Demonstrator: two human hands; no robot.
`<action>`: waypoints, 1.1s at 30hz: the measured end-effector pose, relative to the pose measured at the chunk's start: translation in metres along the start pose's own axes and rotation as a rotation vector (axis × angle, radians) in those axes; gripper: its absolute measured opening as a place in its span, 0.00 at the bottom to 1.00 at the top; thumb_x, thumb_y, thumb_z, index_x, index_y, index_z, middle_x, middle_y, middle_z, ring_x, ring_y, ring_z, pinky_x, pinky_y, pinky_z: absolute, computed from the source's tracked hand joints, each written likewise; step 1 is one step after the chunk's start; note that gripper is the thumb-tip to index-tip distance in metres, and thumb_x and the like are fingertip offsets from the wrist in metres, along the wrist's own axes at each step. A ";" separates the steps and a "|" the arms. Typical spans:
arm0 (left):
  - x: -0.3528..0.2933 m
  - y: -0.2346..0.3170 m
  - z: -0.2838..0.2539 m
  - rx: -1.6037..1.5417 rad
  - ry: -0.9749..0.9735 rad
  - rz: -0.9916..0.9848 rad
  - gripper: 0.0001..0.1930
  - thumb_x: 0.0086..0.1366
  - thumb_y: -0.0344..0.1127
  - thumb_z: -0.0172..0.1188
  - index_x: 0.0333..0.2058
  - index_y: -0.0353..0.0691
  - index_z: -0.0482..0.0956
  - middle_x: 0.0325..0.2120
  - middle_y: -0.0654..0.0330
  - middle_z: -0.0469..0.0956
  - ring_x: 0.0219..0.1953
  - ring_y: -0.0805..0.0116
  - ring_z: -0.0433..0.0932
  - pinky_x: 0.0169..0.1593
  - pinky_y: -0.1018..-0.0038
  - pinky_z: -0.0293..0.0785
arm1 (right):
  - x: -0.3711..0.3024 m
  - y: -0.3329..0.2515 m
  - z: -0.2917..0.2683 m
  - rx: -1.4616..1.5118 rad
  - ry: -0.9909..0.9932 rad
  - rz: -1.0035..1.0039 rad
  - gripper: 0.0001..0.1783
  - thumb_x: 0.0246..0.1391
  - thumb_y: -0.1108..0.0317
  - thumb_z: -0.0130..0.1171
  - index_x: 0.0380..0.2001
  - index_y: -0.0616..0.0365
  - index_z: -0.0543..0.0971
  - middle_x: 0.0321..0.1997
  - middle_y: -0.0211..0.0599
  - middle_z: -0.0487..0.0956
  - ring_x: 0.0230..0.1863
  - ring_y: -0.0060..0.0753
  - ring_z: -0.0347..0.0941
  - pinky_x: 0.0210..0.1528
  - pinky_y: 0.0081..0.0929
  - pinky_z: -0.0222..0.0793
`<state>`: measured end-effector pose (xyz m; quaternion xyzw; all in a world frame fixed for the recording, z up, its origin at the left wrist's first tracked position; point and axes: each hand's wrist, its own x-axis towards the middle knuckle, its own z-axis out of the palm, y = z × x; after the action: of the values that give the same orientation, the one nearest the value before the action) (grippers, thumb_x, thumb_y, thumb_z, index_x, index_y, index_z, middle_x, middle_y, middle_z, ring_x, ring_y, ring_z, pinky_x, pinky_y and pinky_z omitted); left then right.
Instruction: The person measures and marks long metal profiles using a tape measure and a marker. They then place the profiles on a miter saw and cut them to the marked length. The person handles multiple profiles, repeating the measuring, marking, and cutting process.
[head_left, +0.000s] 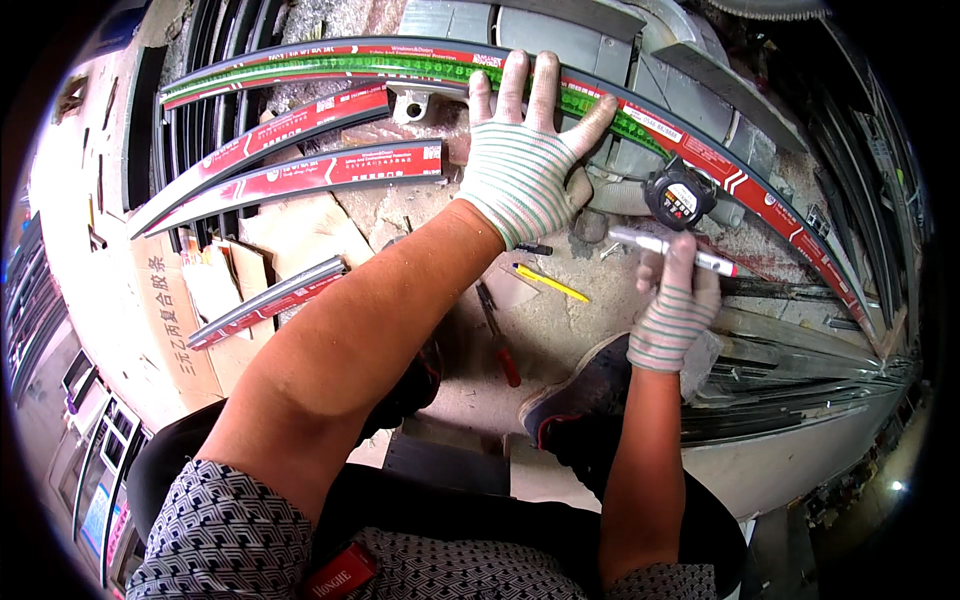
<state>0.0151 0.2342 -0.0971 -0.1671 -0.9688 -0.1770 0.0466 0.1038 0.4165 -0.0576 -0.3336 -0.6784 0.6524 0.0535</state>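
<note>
My left hand [525, 165], in a striped white glove, lies spread over a long metal profile [775, 210] covered with red film. Its fingers rest across the green blade [400, 69] of a tape measure [680, 195], which is drawn out along the profile. The black tape case sits against the profile, right of my left hand. In my gloved right hand [668, 325] is a white marker [713, 262] with a reddish end, held between thumb and fingers just below the tape case. Its left end is blurred.
Shorter red-filmed profiles [380, 167] lie at left, and a cut piece [265, 305] rests on cardboard [175, 330]. Between my arms are a yellow pen [552, 283] and a red-handled tool [508, 366], near my shoe [575, 385]. Long strips [800, 390] are stacked at right.
</note>
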 end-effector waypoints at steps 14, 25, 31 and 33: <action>0.003 0.003 -0.003 0.026 -0.027 0.007 0.44 0.50 0.47 0.63 0.70 0.69 0.65 0.70 0.30 0.51 0.71 0.23 0.48 0.69 0.26 0.40 | 0.030 0.043 -0.038 -0.193 0.153 0.433 0.21 0.62 0.49 0.67 0.44 0.55 0.80 0.36 0.34 0.84 0.31 0.27 0.80 0.31 0.27 0.74; 0.001 0.001 -0.006 0.007 -0.029 0.010 0.44 0.51 0.47 0.64 0.71 0.66 0.64 0.71 0.29 0.51 0.71 0.22 0.48 0.69 0.26 0.39 | 0.052 -0.019 0.021 -1.118 -0.070 -0.875 0.37 0.50 0.57 0.71 0.61 0.59 0.73 0.59 0.53 0.72 0.61 0.57 0.67 0.65 0.50 0.66; 0.001 0.002 -0.007 0.025 -0.020 0.011 0.43 0.51 0.48 0.64 0.70 0.64 0.66 0.70 0.29 0.51 0.71 0.22 0.48 0.68 0.25 0.41 | 0.070 -0.022 0.033 -1.243 -0.094 -0.952 0.28 0.48 0.60 0.68 0.52 0.57 0.78 0.49 0.49 0.76 0.52 0.57 0.72 0.57 0.52 0.72; 0.000 0.002 -0.007 0.030 -0.019 0.017 0.44 0.51 0.49 0.65 0.70 0.64 0.65 0.70 0.29 0.52 0.71 0.22 0.48 0.69 0.26 0.41 | 0.073 -0.031 0.033 -1.283 -0.155 -0.909 0.26 0.49 0.60 0.66 0.51 0.57 0.78 0.47 0.49 0.77 0.50 0.57 0.74 0.54 0.52 0.74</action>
<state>0.0156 0.2335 -0.0896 -0.1764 -0.9702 -0.1606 0.0416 0.0187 0.4288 -0.0601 0.0569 -0.9939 0.0694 0.0645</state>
